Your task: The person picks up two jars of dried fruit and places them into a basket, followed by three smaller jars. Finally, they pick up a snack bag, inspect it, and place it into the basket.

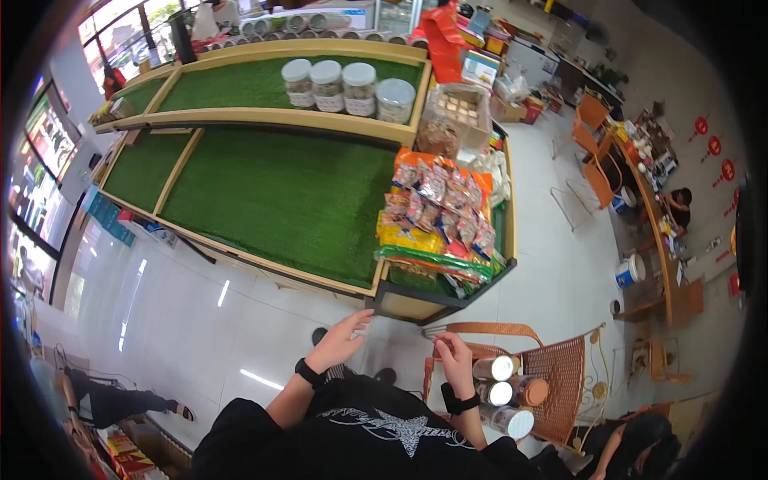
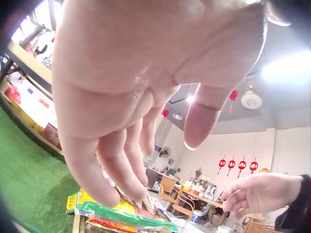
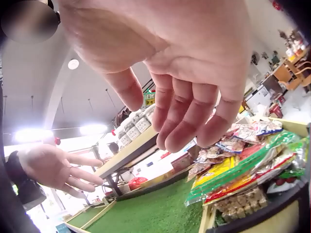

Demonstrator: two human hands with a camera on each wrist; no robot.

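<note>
My left hand (image 1: 339,344) is held in front of my body near the shelf's front edge, its fingers loosely extended and nothing in them. Over to the right, my right hand (image 1: 456,358) hangs in the air with relaxed, slightly bent fingers and an empty palm. Beyond both hands lies a pile of snack packets (image 1: 444,200) on the right end of the display stand. A green and clear plastic bag (image 3: 243,162) tops the near side of that pile in the right wrist view. Green turf (image 1: 280,192) lines the stand's lower tier.
Several lidded jars (image 1: 358,84) stand on the upper tier. To my right, a wicker chair (image 1: 556,384) carries several canisters (image 1: 496,392). A clear plastic bin (image 1: 464,112) sits behind the packets. People are seated at the lower left, the lower right and by the far counter (image 1: 660,232).
</note>
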